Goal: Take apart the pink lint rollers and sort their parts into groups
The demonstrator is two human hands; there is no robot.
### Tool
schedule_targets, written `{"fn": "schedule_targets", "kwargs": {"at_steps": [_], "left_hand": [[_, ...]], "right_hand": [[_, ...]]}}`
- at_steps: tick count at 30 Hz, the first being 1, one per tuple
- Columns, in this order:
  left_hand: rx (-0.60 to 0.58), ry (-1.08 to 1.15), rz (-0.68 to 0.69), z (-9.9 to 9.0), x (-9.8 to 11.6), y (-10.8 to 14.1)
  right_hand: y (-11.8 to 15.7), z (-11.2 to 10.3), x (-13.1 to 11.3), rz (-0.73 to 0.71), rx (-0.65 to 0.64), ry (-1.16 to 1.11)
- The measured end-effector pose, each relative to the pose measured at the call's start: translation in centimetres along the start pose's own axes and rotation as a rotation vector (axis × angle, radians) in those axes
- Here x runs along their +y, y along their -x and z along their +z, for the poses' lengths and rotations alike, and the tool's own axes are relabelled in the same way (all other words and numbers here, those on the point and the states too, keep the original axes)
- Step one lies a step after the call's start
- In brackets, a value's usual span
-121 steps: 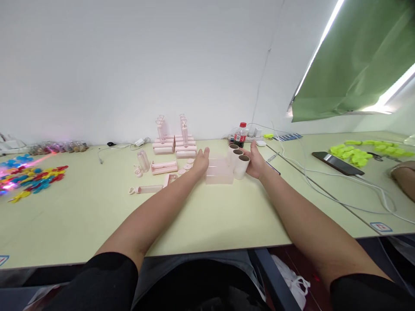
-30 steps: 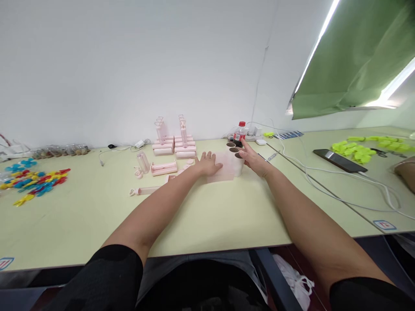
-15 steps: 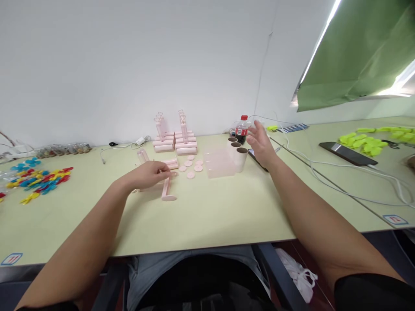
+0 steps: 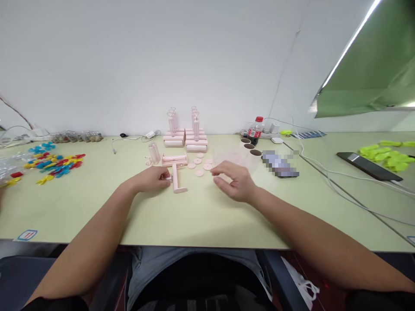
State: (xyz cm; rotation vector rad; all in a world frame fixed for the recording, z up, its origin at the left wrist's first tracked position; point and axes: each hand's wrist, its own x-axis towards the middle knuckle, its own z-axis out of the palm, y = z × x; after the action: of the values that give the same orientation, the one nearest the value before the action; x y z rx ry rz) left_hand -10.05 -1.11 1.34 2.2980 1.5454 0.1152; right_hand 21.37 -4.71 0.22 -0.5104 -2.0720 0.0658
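My left hand (image 4: pixel 151 178) is closed on the short handle of a pale pink U-shaped roller frame (image 4: pixel 175 178), held low over the table. My right hand (image 4: pixel 236 181) hovers with thumb and fingers apart, holding nothing, just right of several small pink discs (image 4: pixel 199 173). Beyond the frame lies a pink roller (image 4: pixel 174 160). A clear pink tube-like part (image 4: pixel 154 153) stands to its left. Further back sit two stacks of pink rollers (image 4: pixel 196 147) with upright handles. Past my right hand is a translucent pink sheet (image 4: pixel 223 154), partly covered by it.
Three pale tubes with dark openings (image 4: pixel 256 153) stand right of the sheet. Near them are a cola bottle (image 4: pixel 256 128) and a phone (image 4: pixel 279 164). White cables (image 4: pixel 327 170) cross the right side. Coloured plastic pieces (image 4: pixel 55 164) lie left; yellow-green pieces (image 4: pixel 387 156) lie far right.
My right hand has come left and down from beside the bottle to near the discs, uncovering the phone. My left hand keeps the frame, now turned slightly. The view has swung left.
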Motion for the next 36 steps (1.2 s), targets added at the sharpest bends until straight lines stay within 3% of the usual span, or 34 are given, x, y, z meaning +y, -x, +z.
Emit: {"fn": "schedule_targets", "kwargs": {"at_steps": [2,4,7,9,12,17,25,31,36], "left_hand": [[0.04,0.059,0.05,-0.3,0.0,0.3],[0.05,0.174,0.142,-0.4,0.5,0.5],[0.005,0.36,0.297,0.2,2.6,0.9],[-0.042,0.469,0.385,1.0,4.4,1.1],[-0.1,0.6,0.463,2.3,6.3,1.3],[0.041,0.48,0.468,3.5,6.9,1.1],[-0.003,0.334,0.477,3.8,7.0,1.1],[-0.109,0.257,0.61,3.5,8.0,1.2],[-0.111,0.224,0.59,3.5,8.4,1.2]], "right_hand": [[0.5,1.3,0.0,0.141,-0.125,-0.109],[0.7,2.3,0.2,0.386,-0.214,-0.261],[0.8,3.4,0.2,0.742,-0.327,-0.639],[0.8,3.8,-0.1,0.837,-0.392,-0.894],[1.0,4.1,-0.7,0.871,-0.445,-1.146],[1.5,4.2,-1.1,0.968,-0.467,-1.321],[1.8,4.5,-0.9,0.916,-0.456,-1.397],[2.0,4.7,-0.6,0.88,-0.5,-1.361],[2.1,4.8,-0.3,0.872,-0.483,-1.327]]}}
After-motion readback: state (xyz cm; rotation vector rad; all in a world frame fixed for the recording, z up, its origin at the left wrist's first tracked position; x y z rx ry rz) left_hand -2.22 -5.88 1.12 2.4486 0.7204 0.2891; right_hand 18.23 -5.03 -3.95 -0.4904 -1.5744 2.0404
